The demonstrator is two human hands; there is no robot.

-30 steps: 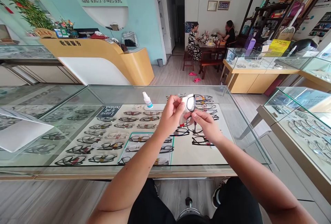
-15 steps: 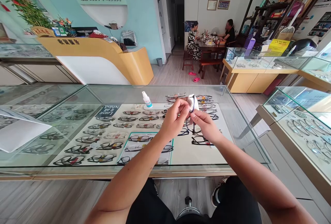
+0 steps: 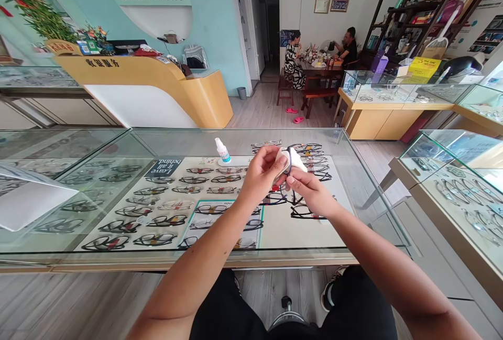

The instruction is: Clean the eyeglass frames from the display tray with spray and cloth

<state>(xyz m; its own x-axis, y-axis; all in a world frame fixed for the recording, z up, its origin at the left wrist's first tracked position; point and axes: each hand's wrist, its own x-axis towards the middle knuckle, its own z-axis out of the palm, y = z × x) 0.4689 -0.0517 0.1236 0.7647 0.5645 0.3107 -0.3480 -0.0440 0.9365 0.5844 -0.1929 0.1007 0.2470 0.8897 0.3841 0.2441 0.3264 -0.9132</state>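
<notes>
Above the glass counter, my left hand (image 3: 265,168) pinches a white cloth (image 3: 297,161) against one lens of a pair of dark-rimmed eyeglasses (image 3: 290,155). My right hand (image 3: 310,188) is closed on the eyeglasses' frame near its middle, below the cloth. The eyeglasses are turned on edge, one lens above the other, and fingers and cloth hide much of the upper lens. Left of my hands, a small white spray bottle (image 3: 222,151) with a blue label stands upright on the glass.
Rows of eyeglasses (image 3: 155,240) lie inside the display case under the glass. A white panel (image 3: 33,198) stands at the left. More glass cases (image 3: 467,188) stand to the right. Two people sit at a far table (image 3: 320,70). A wooden-fronted desk (image 3: 208,99) is beyond.
Both hands have shifted slightly left. The cloth is spread wider behind and around the upper lens, and my left fingers have moved on it. A far person's arm has risen.
</notes>
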